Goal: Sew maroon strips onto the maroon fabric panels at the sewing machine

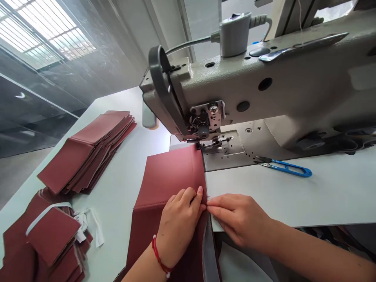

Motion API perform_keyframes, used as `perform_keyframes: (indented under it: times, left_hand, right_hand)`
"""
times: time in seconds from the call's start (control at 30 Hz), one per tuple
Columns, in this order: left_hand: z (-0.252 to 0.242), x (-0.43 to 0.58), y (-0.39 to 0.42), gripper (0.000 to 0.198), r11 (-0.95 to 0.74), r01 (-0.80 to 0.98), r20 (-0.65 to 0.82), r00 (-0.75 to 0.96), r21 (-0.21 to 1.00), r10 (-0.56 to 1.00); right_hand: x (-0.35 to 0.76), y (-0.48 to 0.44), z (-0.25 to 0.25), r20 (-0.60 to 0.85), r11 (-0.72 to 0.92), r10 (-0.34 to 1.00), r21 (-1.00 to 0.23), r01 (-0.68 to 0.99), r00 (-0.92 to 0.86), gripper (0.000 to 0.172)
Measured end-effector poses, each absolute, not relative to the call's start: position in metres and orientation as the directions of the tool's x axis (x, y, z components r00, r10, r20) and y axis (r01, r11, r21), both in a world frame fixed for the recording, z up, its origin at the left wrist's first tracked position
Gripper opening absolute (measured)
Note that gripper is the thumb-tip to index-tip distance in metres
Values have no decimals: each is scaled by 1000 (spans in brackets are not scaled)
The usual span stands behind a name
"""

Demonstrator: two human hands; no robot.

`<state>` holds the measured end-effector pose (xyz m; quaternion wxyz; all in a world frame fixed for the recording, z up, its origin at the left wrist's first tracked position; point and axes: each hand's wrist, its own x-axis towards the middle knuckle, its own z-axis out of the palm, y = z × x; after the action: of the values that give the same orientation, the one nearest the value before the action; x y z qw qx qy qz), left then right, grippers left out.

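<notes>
A dark red leather-like panel (170, 172) lies on the table, its far right corner under the presser foot (199, 145) of a sewing machine (235, 90). My left hand (182, 219) rests on the panel near its right edge, with thumb and fingers closed on that edge. Against the same edge, my right hand (235, 215) pinches with thumb and forefinger. A grey strip (208, 250) runs along the edge below both hands and hangs toward me. A seam crosses the panel to the left of my left hand.
Blue thread snips (289, 168) lie right of the machine's bed. A stack of folded red panels (91, 145) sits at the left. Nearer, smaller red pieces (54, 235) lie with a white strap (48, 213). The white table's front edge (323, 225) runs at right.
</notes>
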<state>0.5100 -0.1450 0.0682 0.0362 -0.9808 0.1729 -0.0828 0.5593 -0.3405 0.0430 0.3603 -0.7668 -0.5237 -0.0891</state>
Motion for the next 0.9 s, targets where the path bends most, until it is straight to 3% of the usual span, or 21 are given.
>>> perform_keyframes:
  times: [0.17, 0.37, 0.5, 0.6, 0.73, 0.9]
  left_hand:
    - [67, 505, -146, 25, -960, -280, 203, 940, 0, -274]
    - [76, 519, -139, 21, -939, -217, 141, 973, 267, -185]
    - [77, 546, -135, 35, -967, -129, 145, 984, 217, -99]
    - [75, 551, -133, 48, -968, -126, 24, 992, 218, -124]
    - [76, 544, -127, 52, -958, -92, -87, 989, 270, -119]
    - [77, 547, -122, 50, -939, -85, -82, 989, 333, -119]
  right_hand:
    - [560, -334, 39, 468, -237, 780, -394, 888, 415, 37]
    - [556, -336, 34, 429, -270, 817, -304, 914, 384, 38]
    - [559, -338, 37, 408, -253, 848, -248, 935, 337, 36]
    - [562, -340, 40, 400, -230, 862, -238, 944, 311, 36]
    - [566, -343, 43, 343, -196, 901, -224, 955, 265, 36]
    - [572, -343, 44, 327, -173, 917, -193, 966, 229, 37]
